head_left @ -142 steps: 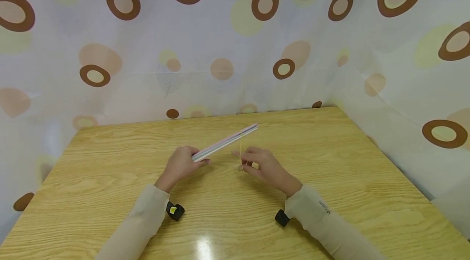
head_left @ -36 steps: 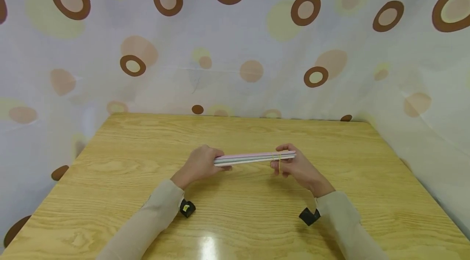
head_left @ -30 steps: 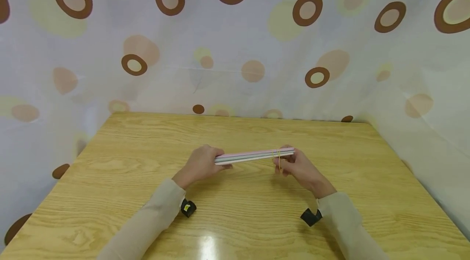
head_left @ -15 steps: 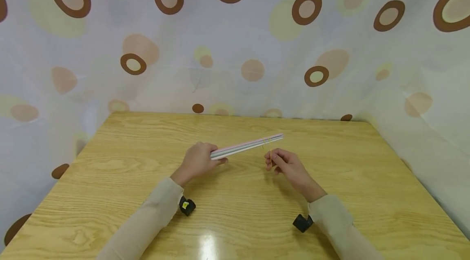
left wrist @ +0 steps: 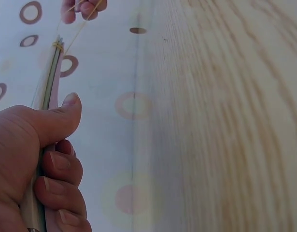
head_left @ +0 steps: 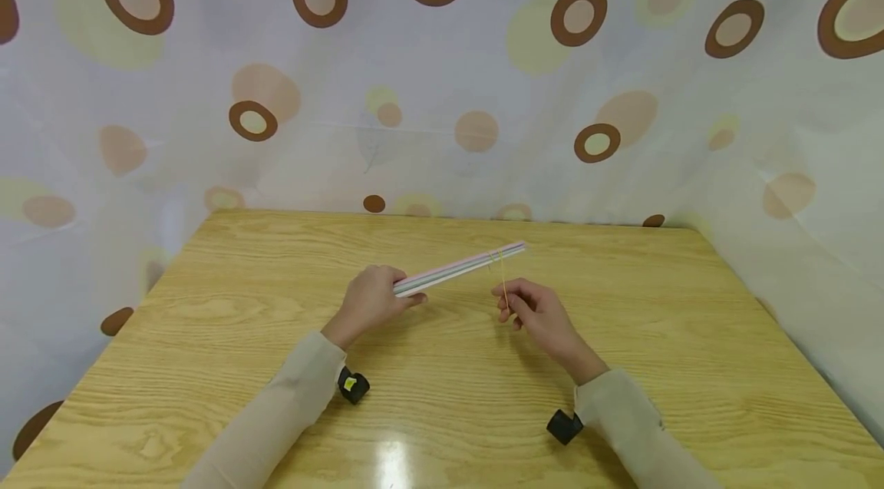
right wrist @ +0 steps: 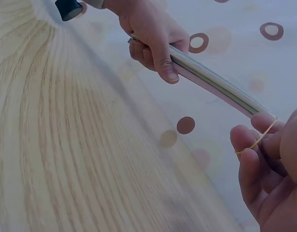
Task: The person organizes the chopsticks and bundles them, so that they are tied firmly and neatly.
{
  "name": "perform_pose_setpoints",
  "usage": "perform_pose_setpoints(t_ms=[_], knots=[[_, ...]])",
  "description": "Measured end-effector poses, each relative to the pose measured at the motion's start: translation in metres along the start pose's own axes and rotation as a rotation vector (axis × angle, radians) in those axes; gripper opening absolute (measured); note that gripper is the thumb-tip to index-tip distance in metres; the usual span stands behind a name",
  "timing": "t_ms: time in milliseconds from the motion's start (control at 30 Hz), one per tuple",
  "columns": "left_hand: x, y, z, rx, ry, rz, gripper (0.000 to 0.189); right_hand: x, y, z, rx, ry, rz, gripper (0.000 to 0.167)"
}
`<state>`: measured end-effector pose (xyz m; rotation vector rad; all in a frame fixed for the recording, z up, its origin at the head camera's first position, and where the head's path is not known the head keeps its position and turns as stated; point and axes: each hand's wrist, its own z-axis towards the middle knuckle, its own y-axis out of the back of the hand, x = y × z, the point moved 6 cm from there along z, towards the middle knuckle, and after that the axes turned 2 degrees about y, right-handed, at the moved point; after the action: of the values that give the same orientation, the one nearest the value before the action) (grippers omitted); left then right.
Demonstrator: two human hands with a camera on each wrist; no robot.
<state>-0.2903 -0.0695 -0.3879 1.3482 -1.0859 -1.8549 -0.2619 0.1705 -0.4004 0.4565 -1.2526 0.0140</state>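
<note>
My left hand [head_left: 371,297] grips one end of a bundle of slim pink, grey-green and white sticks [head_left: 447,272], held up at a slant with the far end pointing away to the right. Near that far end, turns of a yellow rubber band [left wrist: 58,46] circle the bundle. A loop of the rubber band [head_left: 505,286] stretches from there down to my right hand [head_left: 543,318], whose curled fingers and thumb hold it. In the right wrist view the rubber band [right wrist: 257,141] runs taut across the fingertips. My left palm and fingers hide the near end of the sticks.
Both hands are over a wood-grain table [head_left: 428,412]. A pale curtain [head_left: 331,74] with brown and beige circles hangs behind the table and along its sides. Each wrist carries a small black camera, such as the left one [head_left: 354,385].
About a second ago the right hand was at the sticks' far end. It has since drawn back toward me and left, stretching the rubber band, while the sticks' far end has tilted up and away.
</note>
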Motion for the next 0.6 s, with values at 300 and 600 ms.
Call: perform_pose_setpoints(t_ms=[300, 600], knots=[[0.004, -0.005, 0.001, 0.025, 0.031, -0.034, 0.033, 0.019, -0.009, -0.005, -0.037, 0.300, -0.224, 0.025], [0.001, -0.009, 0.000, 0.071, 0.060, -0.067, 0.031, 0.035, -0.019, -0.010, -0.089, 0.676, -0.545, 0.066]])
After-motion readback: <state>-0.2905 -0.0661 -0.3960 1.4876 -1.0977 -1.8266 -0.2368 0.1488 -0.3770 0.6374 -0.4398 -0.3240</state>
